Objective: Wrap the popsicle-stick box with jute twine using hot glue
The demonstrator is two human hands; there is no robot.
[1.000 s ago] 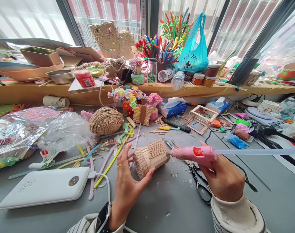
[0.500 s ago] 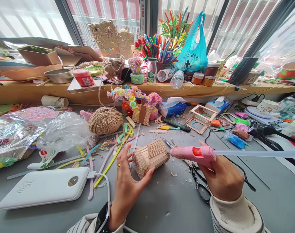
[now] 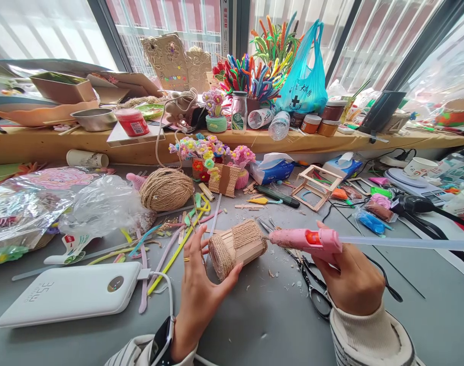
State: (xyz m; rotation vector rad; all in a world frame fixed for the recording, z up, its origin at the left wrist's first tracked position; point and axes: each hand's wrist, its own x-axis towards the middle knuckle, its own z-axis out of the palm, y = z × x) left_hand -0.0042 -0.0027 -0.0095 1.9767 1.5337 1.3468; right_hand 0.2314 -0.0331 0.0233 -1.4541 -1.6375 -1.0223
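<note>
My left hand point(image 3: 205, 284) grips the lower end of a small barrel point(image 3: 241, 245) made of wooden sticks and wrapped in part with jute twine. It lies tilted on its side, thumb below and fingers at its left end. In my right hand point(image 3: 353, 279) is a pink hot glue gun point(image 3: 308, 239), a long clear glue stick point(image 3: 403, 244) jutting from its back. The nozzle points left, at the barrel's right end, touching it or nearly so. Black-handled scissors point(image 3: 317, 295) lie beneath the glue gun. A ball of jute twine point(image 3: 166, 189) sits behind my left hand.
A white power bank point(image 3: 71, 295) with a cable lies at the left. Pipe cleaners point(image 3: 178, 254) are strewn beside it. A wooden stick frame point(image 3: 316, 187), a green utility knife point(image 3: 277, 195) and tissue packs point(image 3: 272, 168) stand farther back. A crowded ledge point(image 3: 201, 140) runs behind.
The glue gun in my right hand has shifted very slightly to the right. My left hand and the barrel stay where they were.
</note>
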